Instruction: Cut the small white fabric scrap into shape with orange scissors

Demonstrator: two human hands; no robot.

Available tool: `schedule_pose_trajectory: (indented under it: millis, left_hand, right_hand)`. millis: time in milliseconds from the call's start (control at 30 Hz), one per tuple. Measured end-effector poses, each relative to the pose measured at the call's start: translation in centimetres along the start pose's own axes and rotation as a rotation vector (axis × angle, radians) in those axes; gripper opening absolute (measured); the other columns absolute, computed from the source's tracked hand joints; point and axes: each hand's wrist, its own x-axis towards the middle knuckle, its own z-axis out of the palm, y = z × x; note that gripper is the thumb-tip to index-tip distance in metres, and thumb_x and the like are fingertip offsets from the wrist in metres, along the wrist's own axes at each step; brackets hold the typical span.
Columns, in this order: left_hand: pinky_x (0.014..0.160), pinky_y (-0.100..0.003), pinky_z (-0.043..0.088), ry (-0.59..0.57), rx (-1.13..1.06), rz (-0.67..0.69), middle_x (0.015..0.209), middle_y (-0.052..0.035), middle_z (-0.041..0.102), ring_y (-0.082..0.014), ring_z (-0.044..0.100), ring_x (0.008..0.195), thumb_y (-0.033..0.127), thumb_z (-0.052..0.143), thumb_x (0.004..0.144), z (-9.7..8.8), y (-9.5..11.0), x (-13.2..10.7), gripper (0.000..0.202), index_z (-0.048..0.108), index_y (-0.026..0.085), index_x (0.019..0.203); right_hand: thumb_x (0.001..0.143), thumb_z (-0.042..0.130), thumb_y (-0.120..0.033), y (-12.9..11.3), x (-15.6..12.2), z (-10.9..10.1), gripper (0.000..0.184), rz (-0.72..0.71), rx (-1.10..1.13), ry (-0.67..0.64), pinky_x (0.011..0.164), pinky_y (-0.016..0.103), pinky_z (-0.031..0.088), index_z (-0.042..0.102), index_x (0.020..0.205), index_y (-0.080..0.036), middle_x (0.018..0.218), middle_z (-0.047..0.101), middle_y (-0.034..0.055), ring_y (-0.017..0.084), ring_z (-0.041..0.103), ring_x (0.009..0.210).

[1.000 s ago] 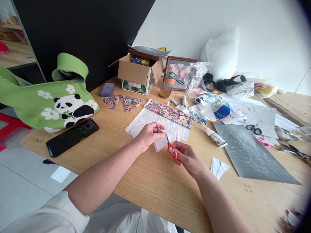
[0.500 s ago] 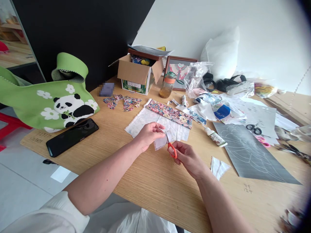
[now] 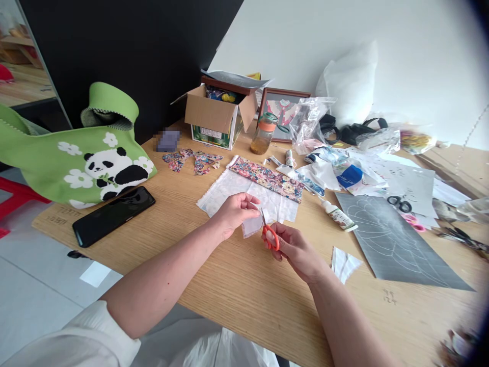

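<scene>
White and thin, the sheet (image 3: 225, 196) lies flat at mid-table, its far edge touching a floral fabric strip (image 3: 267, 177). On its near corner the left hand (image 3: 233, 211) is closed in a pinch, lifting that corner slightly off the wooden table (image 3: 244, 290). Just right of the pinch, the orange-handled scissors (image 3: 269, 233) have their blades set into the lifted corner; how far the blades gape cannot be told. The right hand (image 3: 296, 250) has its fingers curled through the handles, gripping them.

Progress, as judged: cutting is confined to the near corner, and most of the sheet is uncut. A small white offcut (image 3: 344, 263) lies further right, apart from the hand, which suggests one piece is already removed.

Condition of the sheet: translucent, lightly creased, uneven along the near edge.
</scene>
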Motion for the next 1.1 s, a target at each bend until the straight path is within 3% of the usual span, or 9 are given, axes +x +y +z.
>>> schedule_pose_trajectory:
  millis: [1100]
  left_hand:
    - [0.063, -0.023, 0.038, 0.0, -0.022, 0.002, 0.07, -0.0002, 0.059, -0.0097, 0.053, 0.063, 0.012, 0.07, 0.061, 0.0, 0.0, 0.0, 0.028, 0.061, 0.012, 0.088]
  right_hand:
    - [0.074, 0.073, -0.054, 0.13, 0.09, -0.09, 0.042, 0.005, -0.016, 0.042, 0.047, 0.023, 0.028, 0.054, 0.068, -0.018, 0.062, 0.045, -0.0032, 0.008, 0.035, 0.052]
